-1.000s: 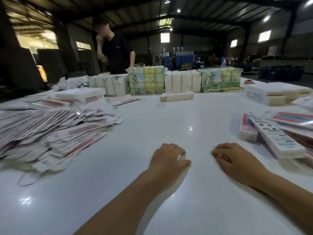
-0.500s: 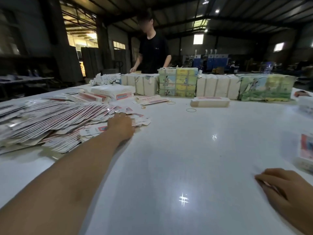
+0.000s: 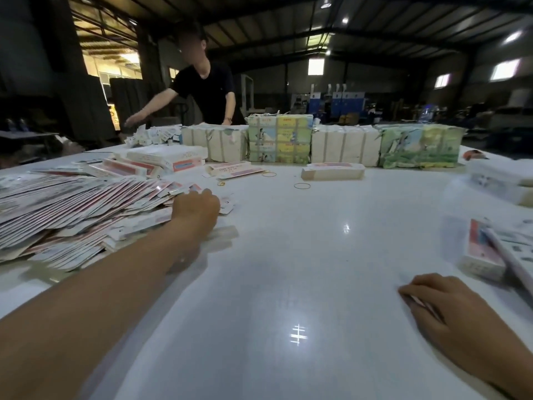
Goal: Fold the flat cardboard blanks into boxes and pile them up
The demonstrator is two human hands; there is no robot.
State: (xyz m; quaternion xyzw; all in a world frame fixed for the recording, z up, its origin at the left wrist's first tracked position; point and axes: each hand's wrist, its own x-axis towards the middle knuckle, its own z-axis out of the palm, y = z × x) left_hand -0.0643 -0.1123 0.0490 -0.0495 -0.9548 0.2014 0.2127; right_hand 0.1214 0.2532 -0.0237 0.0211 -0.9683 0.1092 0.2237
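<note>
Cardboard blanks (image 3: 72,209) heaped, glossy white table (image 3: 288,255), dim warehouse

Left arm (image 3: 121,284) outstretched; right hand (image 3: 450,316) palm-down

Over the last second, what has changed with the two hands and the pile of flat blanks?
The left hand left the table in front of the person and reached out left to the pile of flat blanks, where it now rests on the near edge; whether it grips a blank cannot be told. The right hand stayed flat on the table. The pile looks unshifted.
</note>
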